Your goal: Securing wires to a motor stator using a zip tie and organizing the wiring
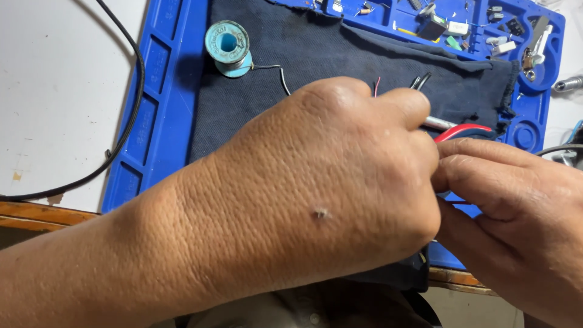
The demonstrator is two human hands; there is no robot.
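Note:
My left hand [328,176] fills the middle of the view, fingers closed around thin wires; red and black wire ends [419,80] poke out above its knuckles. My right hand [516,206] comes in from the right and pinches something beside the left fingers, where a red-handled tool with a metal shaft [458,129] shows. What lies inside both grips is hidden. Both hands hover over a dark cloth [340,48] spread on a blue work mat [164,109].
A teal solder spool [228,47] stands at the cloth's upper left, its wire trailing right. Small electronic parts [449,27] fill the mat's top trays. A black cable [130,115] curves across the white table on the left. The table's wooden edge [42,214] runs below.

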